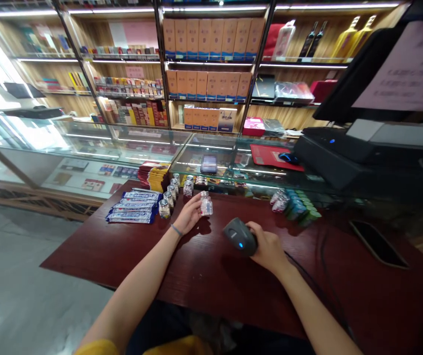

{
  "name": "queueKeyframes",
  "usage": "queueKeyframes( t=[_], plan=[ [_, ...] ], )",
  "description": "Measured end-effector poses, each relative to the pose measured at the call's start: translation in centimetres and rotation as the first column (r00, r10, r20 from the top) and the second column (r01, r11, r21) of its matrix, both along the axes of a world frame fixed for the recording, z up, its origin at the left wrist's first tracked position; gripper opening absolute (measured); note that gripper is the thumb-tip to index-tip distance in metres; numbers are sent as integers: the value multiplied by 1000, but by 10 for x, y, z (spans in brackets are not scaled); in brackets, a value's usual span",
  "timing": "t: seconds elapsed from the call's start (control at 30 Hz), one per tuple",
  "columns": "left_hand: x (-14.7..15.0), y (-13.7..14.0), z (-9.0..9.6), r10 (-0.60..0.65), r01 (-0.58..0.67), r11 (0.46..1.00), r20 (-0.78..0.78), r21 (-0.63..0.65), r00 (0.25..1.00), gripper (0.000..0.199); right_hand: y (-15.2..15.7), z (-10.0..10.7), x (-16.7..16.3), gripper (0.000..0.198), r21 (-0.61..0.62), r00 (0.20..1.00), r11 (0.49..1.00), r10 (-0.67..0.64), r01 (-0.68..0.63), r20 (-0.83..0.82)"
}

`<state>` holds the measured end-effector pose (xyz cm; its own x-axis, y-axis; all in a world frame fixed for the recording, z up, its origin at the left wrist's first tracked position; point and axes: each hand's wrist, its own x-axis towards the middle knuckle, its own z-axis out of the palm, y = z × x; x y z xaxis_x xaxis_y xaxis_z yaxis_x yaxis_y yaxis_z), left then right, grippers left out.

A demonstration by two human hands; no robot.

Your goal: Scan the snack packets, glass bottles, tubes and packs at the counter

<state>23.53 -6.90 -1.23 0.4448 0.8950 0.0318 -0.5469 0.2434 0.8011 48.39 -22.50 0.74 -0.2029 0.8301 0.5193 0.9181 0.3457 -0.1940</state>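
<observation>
My left hand (190,214) is closed around a small clear jar (206,204) with a silvery lid, held upright just above or on the dark red table (196,266). In my right hand (268,246) is a dark barcode scanner (240,236) with a blue light, its head turned toward the jar. To the left of the jar stands a row of similar small jars (169,197), with a few pinkish ones (188,186) beside it. Blue and white packets (134,206) lie in a stack further left.
Behind the packets sits a pile of red and yellow packets (154,176). More jars (279,201) and green and blue containers (302,207) stand at the right, near a phone (378,243). A black cash-register machine (374,153) and a glass counter (229,153) border the table. The scanner cable (307,276) trails across the right side.
</observation>
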Motion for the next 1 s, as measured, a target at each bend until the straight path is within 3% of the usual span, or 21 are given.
queueKeyframes(
  t=[0.13,0.37,0.6,0.8,1.0],
  plan=[
    [1,4,-5,13,-13,1000,-19,-1,1000,52,-2,5,-6,62,-53,999,998,41,-39,34],
    [5,7,-6,6,-3,999,-71,43,997,47,-3,8,-6,32,-20,987,993,117,-115,110],
    [1,1,-1,-18,19,1000,-37,6,999,59,-2,6,-2,49,0,992,998,62,-63,107],
    [3,-1,-6,98,-82,989,-124,126,987,81,0,1,3,51,11,997,1000,3,-4,73],
    [7,1,-14,218,-166,959,-222,231,950,64,2,-1,8,45,54,997,995,-80,80,-10]
  ],
)
